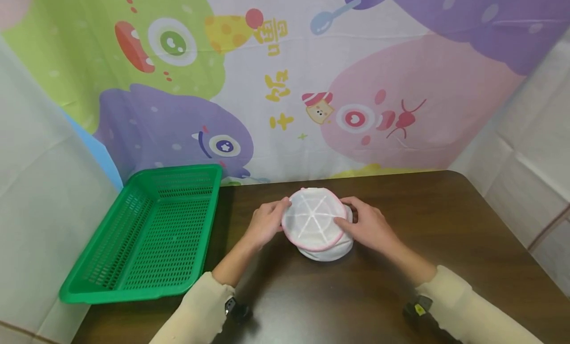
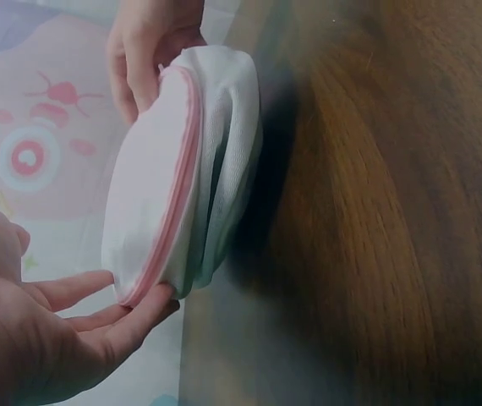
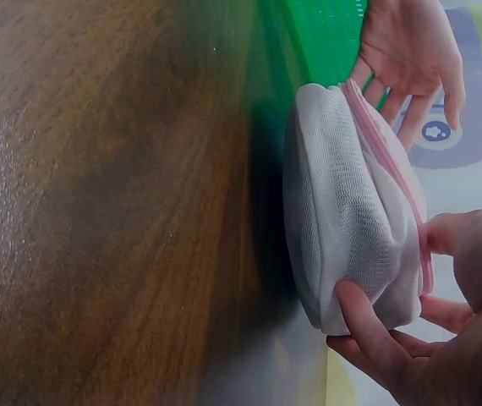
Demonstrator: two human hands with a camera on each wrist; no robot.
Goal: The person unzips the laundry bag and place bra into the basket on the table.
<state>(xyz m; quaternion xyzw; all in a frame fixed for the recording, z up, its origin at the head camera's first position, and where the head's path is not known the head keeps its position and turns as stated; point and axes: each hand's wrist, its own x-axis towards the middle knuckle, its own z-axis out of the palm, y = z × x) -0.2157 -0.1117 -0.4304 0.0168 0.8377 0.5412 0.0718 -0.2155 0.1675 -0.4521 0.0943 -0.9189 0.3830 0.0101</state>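
Note:
A round white mesh laundry bag (image 1: 313, 218) with pink zipper trim stands on the brown table, its flat top tilted. My right hand (image 1: 367, 225) grips its right side; in the right wrist view the thumb presses by the pink trim (image 3: 393, 165) while other fingers lie along the mesh wall (image 3: 342, 194). At the opposite edge is my left hand (image 1: 265, 221). Its fairly straight fingers (image 2: 135, 326) touch the bag's rim in the left wrist view, and the thumb stands apart from the fabric. The bag's underside is hidden.
A green plastic basket (image 1: 205, 235) stands at the table's left side. Behind the table (image 1: 445, 225) hangs a cartoon-printed cloth (image 1: 276, 151). Pale tiled walls (image 1: 534, 151) rise on both sides.

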